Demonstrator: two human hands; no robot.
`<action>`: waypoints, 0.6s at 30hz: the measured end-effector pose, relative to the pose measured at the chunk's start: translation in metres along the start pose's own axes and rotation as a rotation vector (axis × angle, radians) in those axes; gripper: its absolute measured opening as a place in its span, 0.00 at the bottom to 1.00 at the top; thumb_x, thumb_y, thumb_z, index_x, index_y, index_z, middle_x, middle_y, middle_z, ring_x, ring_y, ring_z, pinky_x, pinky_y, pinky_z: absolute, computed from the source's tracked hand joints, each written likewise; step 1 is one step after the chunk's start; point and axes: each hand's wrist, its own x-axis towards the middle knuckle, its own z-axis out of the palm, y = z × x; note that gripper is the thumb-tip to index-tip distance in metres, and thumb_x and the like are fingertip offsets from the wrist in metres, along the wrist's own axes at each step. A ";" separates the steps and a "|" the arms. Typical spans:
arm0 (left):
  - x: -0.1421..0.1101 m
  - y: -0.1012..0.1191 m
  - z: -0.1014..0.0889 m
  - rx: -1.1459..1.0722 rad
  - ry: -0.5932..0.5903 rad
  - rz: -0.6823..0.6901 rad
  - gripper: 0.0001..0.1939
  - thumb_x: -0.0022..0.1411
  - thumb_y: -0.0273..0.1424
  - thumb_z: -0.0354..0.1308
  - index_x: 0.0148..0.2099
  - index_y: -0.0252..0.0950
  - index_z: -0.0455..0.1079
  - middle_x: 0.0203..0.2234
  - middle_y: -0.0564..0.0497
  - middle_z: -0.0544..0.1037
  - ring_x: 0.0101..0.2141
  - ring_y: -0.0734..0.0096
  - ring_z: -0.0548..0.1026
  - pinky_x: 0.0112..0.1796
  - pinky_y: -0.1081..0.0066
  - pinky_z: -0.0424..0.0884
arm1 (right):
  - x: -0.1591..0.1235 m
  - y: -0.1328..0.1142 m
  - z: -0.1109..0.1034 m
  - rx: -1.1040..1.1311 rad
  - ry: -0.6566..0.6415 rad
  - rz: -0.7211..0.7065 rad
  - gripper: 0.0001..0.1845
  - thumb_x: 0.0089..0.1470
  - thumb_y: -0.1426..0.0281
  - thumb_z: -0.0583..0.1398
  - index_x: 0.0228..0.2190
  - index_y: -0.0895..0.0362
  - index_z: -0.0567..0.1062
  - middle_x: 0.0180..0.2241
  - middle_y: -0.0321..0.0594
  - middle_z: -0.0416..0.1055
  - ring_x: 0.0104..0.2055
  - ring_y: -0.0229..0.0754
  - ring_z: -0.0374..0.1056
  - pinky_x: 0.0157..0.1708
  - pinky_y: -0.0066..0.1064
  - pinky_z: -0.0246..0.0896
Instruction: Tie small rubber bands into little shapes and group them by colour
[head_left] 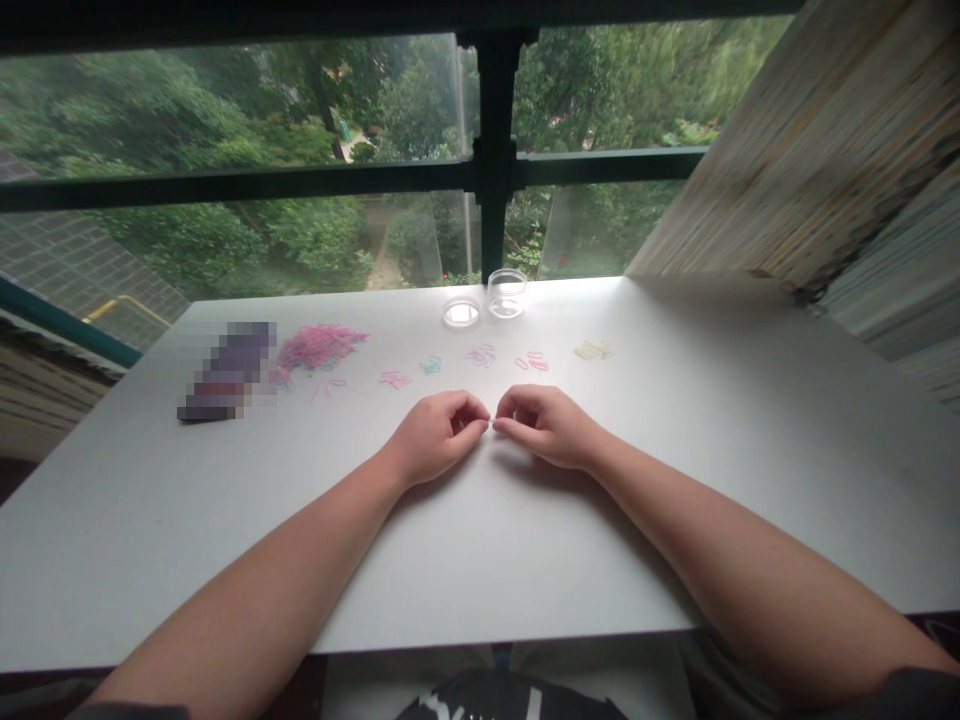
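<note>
My left hand (435, 435) and my right hand (544, 422) rest on the white table (675, 470), both curled with fingertips pinched and meeting in the middle. Something very small sits between the fingertips; I cannot make it out. Just beyond the hands lie small groups of tiny rubber bands: pink ones (394, 379), a blue one (430, 365), light pink ones (481, 355), darker pink ones (532, 361) and pale yellow ones (593, 350). A larger pile of pink bands (320, 345) lies to the left.
A small clear jar (506, 292) and its lid (460, 312) stand at the table's far edge by the window. A dark blurred flat object (229, 370) lies at the left. A striped slanted wall (825, 150) rises at the right.
</note>
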 end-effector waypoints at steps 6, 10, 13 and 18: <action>0.000 0.002 0.000 0.008 0.001 -0.005 0.05 0.57 0.30 0.53 0.34 0.35 0.69 0.25 0.53 0.74 0.25 0.76 0.68 0.28 0.75 0.63 | 0.000 -0.002 0.001 -0.017 -0.007 0.005 0.06 0.51 0.68 0.58 0.26 0.59 0.71 0.19 0.32 0.63 0.20 0.31 0.55 0.20 0.23 0.50; -0.001 0.002 -0.001 0.012 0.006 0.006 0.04 0.57 0.29 0.53 0.33 0.35 0.68 0.25 0.54 0.73 0.25 0.76 0.68 0.29 0.75 0.64 | 0.000 -0.002 0.002 -0.039 -0.013 0.008 0.04 0.51 0.72 0.57 0.27 0.59 0.71 0.19 0.32 0.63 0.21 0.31 0.56 0.22 0.23 0.51; -0.001 0.001 -0.001 -0.010 0.013 0.003 0.04 0.57 0.30 0.53 0.34 0.35 0.67 0.25 0.54 0.73 0.25 0.76 0.68 0.28 0.75 0.64 | 0.000 -0.002 0.001 -0.055 -0.006 0.000 0.04 0.51 0.72 0.57 0.27 0.59 0.71 0.20 0.32 0.64 0.21 0.31 0.56 0.22 0.23 0.51; 0.000 -0.002 0.001 -0.040 -0.010 0.011 0.05 0.56 0.29 0.53 0.36 0.35 0.68 0.26 0.53 0.73 0.25 0.76 0.68 0.28 0.75 0.64 | 0.000 -0.002 0.000 -0.055 -0.002 -0.027 0.05 0.52 0.73 0.56 0.27 0.59 0.72 0.22 0.34 0.66 0.23 0.32 0.57 0.25 0.24 0.53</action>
